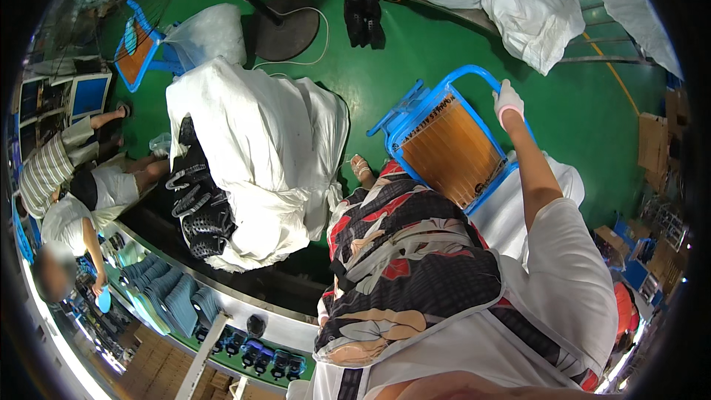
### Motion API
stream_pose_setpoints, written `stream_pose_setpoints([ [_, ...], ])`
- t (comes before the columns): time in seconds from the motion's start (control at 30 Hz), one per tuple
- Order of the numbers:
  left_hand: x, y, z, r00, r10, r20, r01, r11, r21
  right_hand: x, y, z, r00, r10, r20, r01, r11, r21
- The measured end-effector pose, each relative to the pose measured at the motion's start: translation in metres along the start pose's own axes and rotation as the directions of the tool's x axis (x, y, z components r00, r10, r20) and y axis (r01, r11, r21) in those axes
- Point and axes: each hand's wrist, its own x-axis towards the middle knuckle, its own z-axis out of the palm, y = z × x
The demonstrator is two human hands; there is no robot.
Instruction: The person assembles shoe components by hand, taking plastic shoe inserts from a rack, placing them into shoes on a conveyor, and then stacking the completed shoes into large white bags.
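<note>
My right hand (508,101), in a white glove, is at the blue tubular frame of a chair (452,150) with a slatted brown seat, its fingers closed around the tube near the top corner. My left hand is mostly hidden behind my patterned apron, and what it does does not show. In front of me to the left stands a large white sack (272,133), its mouth open, with black perforated shoes (208,230) showing inside. Another white sack (564,178) lies beside the chair, partly behind my arm.
Along the lower left runs a workbench (278,311) with stacked grey-blue insoles (169,291) and dark shoe parts (258,355). People (72,222) work at the far left. A round black stand base (286,28), a trailing cable and black shoes (364,8) are on the green floor. White sacks (522,8) fill a rack.
</note>
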Motion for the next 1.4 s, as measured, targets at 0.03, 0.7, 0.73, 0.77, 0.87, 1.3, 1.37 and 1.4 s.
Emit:
stream_pose_setpoints([
  [0.03, 0.001, 0.004, -0.002, 1.0, -0.011, 0.012, 0.011, 1.0, 0.006, 0.001, 0.0, 0.0, 1.0, -0.011, -0.01, 0.011, 1.0, -0.006],
  [0.7, 0.054, 0.195, -0.022, 0.976, -0.217, 0.022, 0.208, 0.957, 0.203, 0.0, 0.054, -0.077, 0.977, 0.046, 0.21, -0.064, 0.995, 0.082],
  [0.73, 0.078, 0.164, -0.025, 0.987, -0.115, 0.11, 0.102, 0.988, 0.115, 0.004, 0.066, -0.084, 0.979, 0.066, 0.192, -0.079, 0.995, 0.06],
  [0.77, 0.11, 0.124, -0.019, 0.995, -0.079, 0.065, 0.078, 0.997, 0.022, 0.008, 0.076, -0.091, 0.981, 0.087, 0.174, -0.095, 0.995, 0.038],
  [0.87, 0.157, 0.128, -0.015, 0.954, 0.245, 0.171, -0.292, 0.884, 0.364, 0.023, 0.092, -0.103, 0.974, 0.175, 0.143, -0.186, 0.98, 0.065],
  [1.3, 0.088, 0.434, 0.014, 0.934, 0.242, 0.262, -0.34, 0.827, 0.447, 0.135, 0.204, -0.064, 0.804, 0.506, 0.313, -0.53, 0.848, -0.01],
  [1.37, 0.12, 0.447, 0.026, 0.912, 0.369, 0.179, -0.406, 0.871, 0.276, 0.146, 0.152, -0.085, 0.932, 0.362, 0.031, -0.36, 0.931, -0.063],
  [1.4, 0.132, 0.466, 0.03, 0.886, 0.428, 0.179, -0.464, 0.811, 0.356, 0.152, 0.13, -0.088, 0.974, 0.214, -0.076, -0.216, 0.976, -0.021],
])
